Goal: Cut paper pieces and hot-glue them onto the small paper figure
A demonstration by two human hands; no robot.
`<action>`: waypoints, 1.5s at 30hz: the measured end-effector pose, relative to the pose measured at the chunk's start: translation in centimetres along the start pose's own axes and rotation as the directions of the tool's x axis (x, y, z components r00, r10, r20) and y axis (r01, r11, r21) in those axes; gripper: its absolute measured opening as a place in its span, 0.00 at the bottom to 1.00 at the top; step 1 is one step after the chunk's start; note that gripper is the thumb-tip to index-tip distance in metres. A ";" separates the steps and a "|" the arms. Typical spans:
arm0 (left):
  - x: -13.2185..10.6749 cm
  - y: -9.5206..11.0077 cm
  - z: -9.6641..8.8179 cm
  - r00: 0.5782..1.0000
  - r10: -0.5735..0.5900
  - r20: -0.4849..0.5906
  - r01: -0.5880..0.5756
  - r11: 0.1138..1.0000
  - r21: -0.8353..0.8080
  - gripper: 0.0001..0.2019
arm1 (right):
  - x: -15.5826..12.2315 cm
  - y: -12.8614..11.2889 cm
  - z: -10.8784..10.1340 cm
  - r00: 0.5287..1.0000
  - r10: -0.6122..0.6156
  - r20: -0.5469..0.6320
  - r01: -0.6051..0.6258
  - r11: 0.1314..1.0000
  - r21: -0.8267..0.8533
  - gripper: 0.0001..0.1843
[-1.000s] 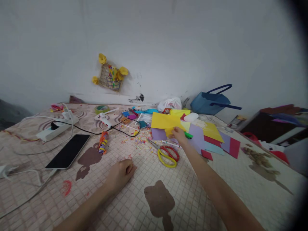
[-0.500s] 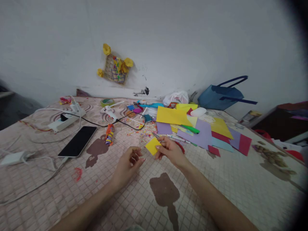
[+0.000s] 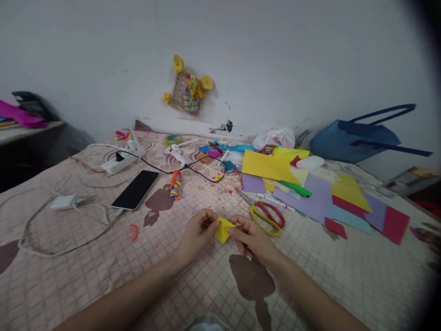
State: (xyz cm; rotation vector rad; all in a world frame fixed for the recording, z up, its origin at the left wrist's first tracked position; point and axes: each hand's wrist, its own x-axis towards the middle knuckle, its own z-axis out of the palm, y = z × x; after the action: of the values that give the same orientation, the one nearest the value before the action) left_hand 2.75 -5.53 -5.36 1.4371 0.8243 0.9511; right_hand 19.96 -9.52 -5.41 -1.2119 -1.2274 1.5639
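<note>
A small yellow piece of paper (image 3: 223,230) is pinched between my two hands, just above the checked tablecloth. My left hand (image 3: 200,234) grips its left edge with thumb and fingers. On the opposite edge, my right hand (image 3: 253,236) is closed with the thumb on the paper. Scissors with red and yellow handles (image 3: 267,216) lie on the table just beyond my right hand, blades pointing away to the left. Farther off, a small orange, purple and yellow paper roll (image 3: 175,185) lies beyond my left hand.
Coloured paper sheets (image 3: 268,166) are piled at the right, with a blue bag (image 3: 356,140) behind. A white glue gun (image 3: 176,155) lies among paper scraps. At the left are a phone (image 3: 136,189), a charger (image 3: 64,202) and a power strip (image 3: 123,161) with cables.
My left hand has moved in and taken hold of the yellow paper's left edge. The scissors now lie plainly visible beyond my right hand. The view has turned left.
</note>
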 end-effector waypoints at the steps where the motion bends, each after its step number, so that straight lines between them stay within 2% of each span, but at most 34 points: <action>1: 0.0 0.0 0.0 1.000 0.011 -0.002 -0.011 1.000 0.026 0.07 | 0.0 0.0 0.0 0.999 -0.007 -0.033 0.007 1.000 0.006 0.13; 5: 0.0 0.0 -0.2 0.997 0.064 -0.040 -0.056 0.983 0.173 0.05 | 0.2 0.2 0.1 0.984 -0.083 -0.157 0.072 0.995 -0.074 0.13; 7: 0.0 -0.1 -0.3 0.993 0.096 -0.064 -0.079 0.968 0.238 0.04 | 0.1 0.3 0.2 0.964 -0.168 -0.205 0.138 0.979 -0.151 0.12; 9: -0.1 -0.1 -0.3 0.995 0.090 -0.042 -0.078 0.969 0.235 0.09 | -0.1 0.4 0.2 0.924 -0.292 -0.248 0.226 0.937 -0.265 0.10; 12: -0.1 0.1 -0.2 0.997 0.058 0.054 -0.064 0.989 0.129 0.19 | -0.5 0.5 0.3 0.856 -0.461 -0.235 0.315 0.825 -0.470 0.10; 15: -0.1 -0.1 -0.1 0.991 0.102 0.086 -0.108 0.991 0.077 0.13 | -0.6 0.5 0.4 0.826 -0.538 -0.164 0.364 0.734 -0.574 0.15; 17: 0.0 -0.3 -0.2 0.988 0.143 0.064 -0.149 0.984 0.101 0.08 | -0.6 0.6 0.5 0.826 -0.546 -0.139 0.388 0.730 -0.563 0.17; 22: 0.1 -0.7 -0.5 0.976 0.206 0.069 -0.215 0.964 0.157 0.07 | -0.4 0.8 0.5 0.857 -0.491 -0.158 0.389 0.817 -0.426 0.15; 27: 0.0 -0.3 -0.4 0.975 0.195 0.110 -0.213 0.959 0.187 0.05 | -0.2 0.9 0.3 0.846 -0.508 -0.161 0.394 0.800 -0.453 0.18; 30: -0.1 0.0 -0.3 0.979 0.163 0.125 -0.184 0.965 0.188 0.05 | -0.1 1.0 0.0 0.857 -0.483 -0.178 0.374 0.822 -0.430 0.17; 36: 0.1 0.1 -0.2 0.990 0.127 0.057 -0.129 0.991 0.039 0.11 | 0.0 1.1 -0.2 0.825 -0.507 -0.251 0.370 0.820 -0.437 0.10; 39: 0.1 0.0 -0.3 0.991 0.114 0.066 -0.113 0.993 -0.028 0.10 | -0.1 0.9 -0.1 0.817 -0.514 -0.263 0.368 0.815 -0.448 0.09; 42: 0.2 -0.2 -0.5 0.995 0.092 0.046 -0.085 0.987 -0.135 0.11 | -0.1 0.8 -0.1 0.828 -0.491 -0.271 0.357 0.834 -0.422 0.09; 45: 0.3 -0.2 -0.6 1.000 0.014 0.003 -0.013 0.982 -0.187 0.10 | 0.0 0.8 0.0 0.849 -0.460 -0.259 0.358 0.863 -0.357 0.08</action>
State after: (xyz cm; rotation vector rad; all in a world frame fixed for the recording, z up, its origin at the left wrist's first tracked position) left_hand 2.35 -5.03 -5.49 1.2832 0.7030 1.0083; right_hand 19.99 -9.72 -6.16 -1.2326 -1.4090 0.8326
